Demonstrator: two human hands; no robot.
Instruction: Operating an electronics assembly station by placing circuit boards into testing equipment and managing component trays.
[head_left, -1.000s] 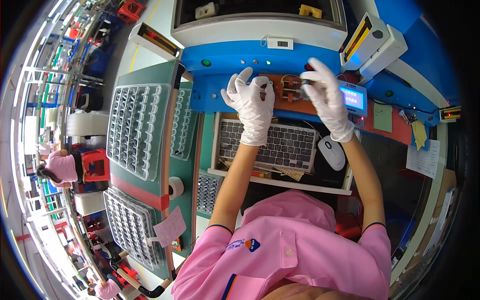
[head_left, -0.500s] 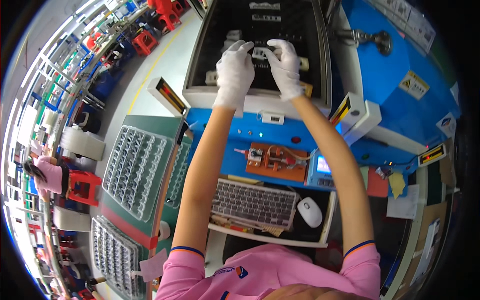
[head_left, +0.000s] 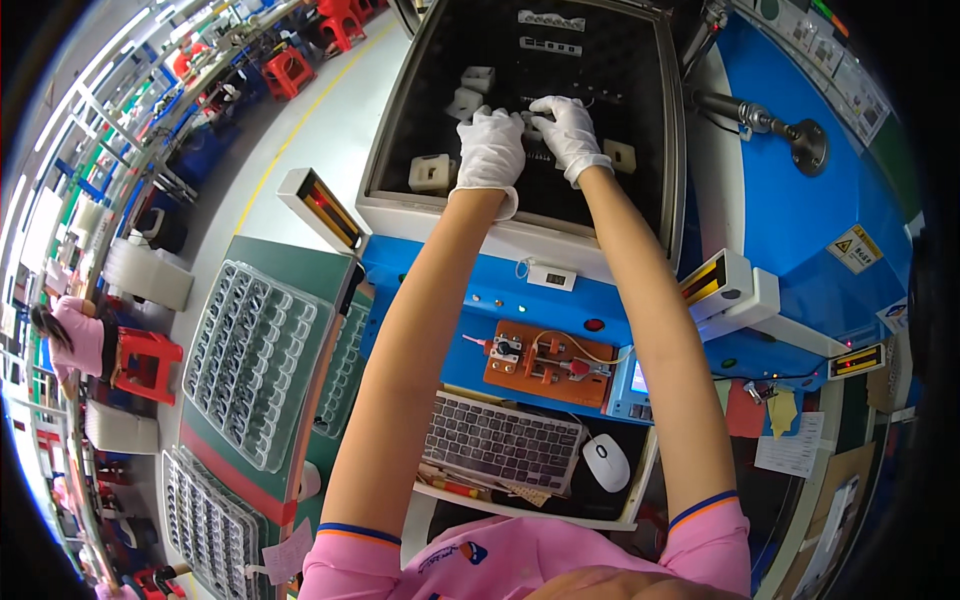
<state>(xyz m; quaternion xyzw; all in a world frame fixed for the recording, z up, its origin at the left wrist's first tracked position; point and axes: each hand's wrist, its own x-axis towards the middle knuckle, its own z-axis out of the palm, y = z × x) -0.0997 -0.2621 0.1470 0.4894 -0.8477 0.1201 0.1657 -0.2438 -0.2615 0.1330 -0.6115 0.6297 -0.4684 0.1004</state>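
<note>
Both my hands wear white gloves and reach into the black-lined, metal-framed tray (head_left: 400, 125) of the blue machine. My left hand (head_left: 490, 150) rests low with its fingers bent and drawn together, tips toward the middle. Opposite it, my right hand (head_left: 568, 135) has its thumb and bent fingers closed at a small pale part (head_left: 530, 118), which the fingertips mostly hide. Whether both hands grip this part, I cannot tell. Beside my left wrist lies a cream block (head_left: 431, 173); two pale blocks (head_left: 470, 90) sit beyond that hand. Another cream block (head_left: 619, 155) is right of my right hand.
Two slotted pale strips (head_left: 551, 46) lie at the tray's far end. White sensor posts (head_left: 322, 208) flank the tray's front. Nearer me are an orange fixture (head_left: 548, 365), a keyboard (head_left: 503, 440) and a mouse (head_left: 606, 462). Clear plastic trays (head_left: 258, 365) stand at left.
The view has shifted, showing more of the tray. My hands have come closer together around the small pale part, which was more visible between them before.
</note>
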